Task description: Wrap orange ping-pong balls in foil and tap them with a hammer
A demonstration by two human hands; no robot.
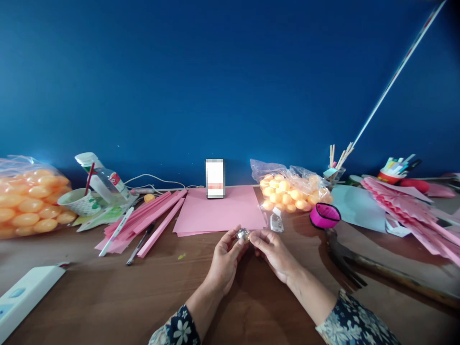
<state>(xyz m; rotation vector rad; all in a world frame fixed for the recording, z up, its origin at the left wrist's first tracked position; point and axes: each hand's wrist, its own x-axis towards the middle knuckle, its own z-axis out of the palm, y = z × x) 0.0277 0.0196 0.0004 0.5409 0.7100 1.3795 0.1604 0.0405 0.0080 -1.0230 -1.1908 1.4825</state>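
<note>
A small shiny silver ball (pixel 243 234) is between my two hands, above the brown table near the pink paper's front edge. My left hand (pixel 227 256) grips it between thumb and fingers. From the right, the closed fingertips of my right hand (pixel 272 251) meet the ball's edge; whether they hold a separate small part there I cannot make out. Just beyond my hands lies a stack of pink paper sheets (pixel 219 213). A small clear packet (pixel 276 221) rests beyond my right hand.
A phone (pixel 215 178) stands on the paper. Bags of orange balls lie left (pixel 32 203) and right (pixel 287 191). Pink strips (pixel 143 215) and pens are on the left, with a white power strip (pixel 28 297) nearer. A claw hammer (pixel 381 270) and magenta band (pixel 324 216) lie right.
</note>
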